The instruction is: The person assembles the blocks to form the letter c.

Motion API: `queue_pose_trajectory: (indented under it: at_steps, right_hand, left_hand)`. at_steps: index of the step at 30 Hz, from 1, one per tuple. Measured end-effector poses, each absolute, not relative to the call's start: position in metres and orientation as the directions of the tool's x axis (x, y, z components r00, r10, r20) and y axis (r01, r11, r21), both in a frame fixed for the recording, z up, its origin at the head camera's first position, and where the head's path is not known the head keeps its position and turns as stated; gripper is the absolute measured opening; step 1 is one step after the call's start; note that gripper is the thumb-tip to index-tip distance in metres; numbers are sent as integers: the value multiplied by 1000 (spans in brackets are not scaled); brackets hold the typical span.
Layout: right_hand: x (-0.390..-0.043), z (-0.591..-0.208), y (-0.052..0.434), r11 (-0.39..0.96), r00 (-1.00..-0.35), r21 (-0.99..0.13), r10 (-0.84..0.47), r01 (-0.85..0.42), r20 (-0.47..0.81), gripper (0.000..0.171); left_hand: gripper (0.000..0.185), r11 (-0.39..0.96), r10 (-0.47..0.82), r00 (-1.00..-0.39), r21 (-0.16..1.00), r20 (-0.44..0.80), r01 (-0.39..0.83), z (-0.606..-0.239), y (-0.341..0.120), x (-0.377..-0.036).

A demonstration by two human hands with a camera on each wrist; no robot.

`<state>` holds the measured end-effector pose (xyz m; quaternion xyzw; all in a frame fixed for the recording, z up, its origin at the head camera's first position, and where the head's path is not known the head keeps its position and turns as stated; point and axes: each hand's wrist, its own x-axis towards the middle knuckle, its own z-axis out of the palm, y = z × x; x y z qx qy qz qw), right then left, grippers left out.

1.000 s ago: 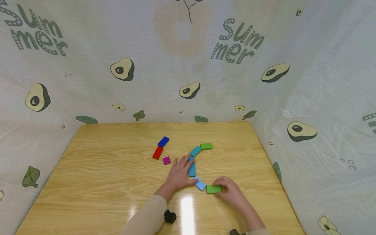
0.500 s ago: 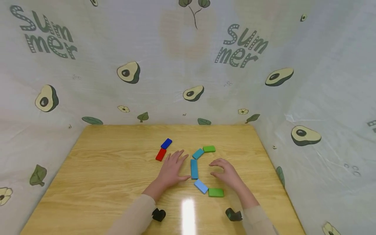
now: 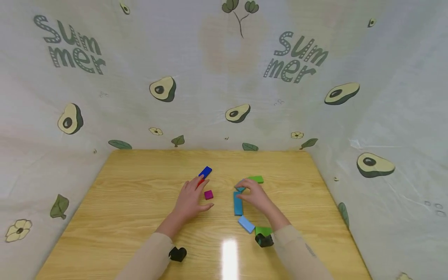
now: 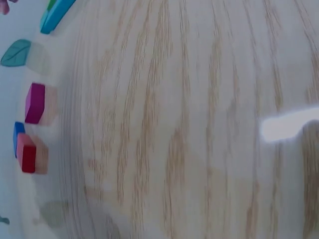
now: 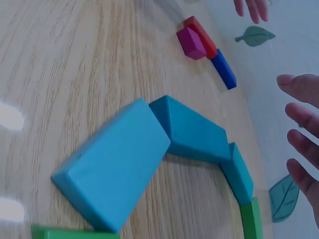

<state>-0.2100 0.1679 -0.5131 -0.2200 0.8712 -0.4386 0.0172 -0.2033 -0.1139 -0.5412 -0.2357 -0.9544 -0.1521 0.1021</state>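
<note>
On the table (image 3: 133,217), the left hand (image 3: 189,199) lies flat, fingers apart, beside the magenta block (image 3: 209,195); the right hand (image 3: 254,196) hovers over the teal blocks (image 3: 238,205), fingers relaxed.

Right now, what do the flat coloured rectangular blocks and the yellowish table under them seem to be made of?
The flat coloured rectangular blocks look like painted wood or perhaps plastic: solid matte colour, sharp edges, no grain visible. The yellowish table looks like wood or wood-pattern laminate with a glossy finish: clear grain lines and a bright lamp reflection.

The wooden worktop (image 3: 140,217) carries blue (image 3: 205,172), red (image 3: 200,181), magenta (image 3: 209,195), teal (image 3: 238,205), light-blue (image 3: 246,224) and green blocks (image 3: 256,179).
</note>
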Motion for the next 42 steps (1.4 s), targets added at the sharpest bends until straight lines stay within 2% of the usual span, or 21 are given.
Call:
queue_pose_trajectory:
  at_steps: [13, 26, 42]
  right_hand:
    - [-237, -521, 102, 579, -861, -692, -492, -430, 124, 29]
    - [-257, -532, 56, 622, -859, -675, -511, -396, 33, 30]
    - [-274, -542, 24, 722, -837, -504, -548, -473, -1, 46]
  left_hand:
    - [89, 875, 350, -894, 242, 280, 419, -549, -156, -201]
    - [92, 861, 322, -889, 289, 326, 418, -555, -186, -194]
    - [93, 871, 299, -899, 294, 319, 394, -564, -201, -186]
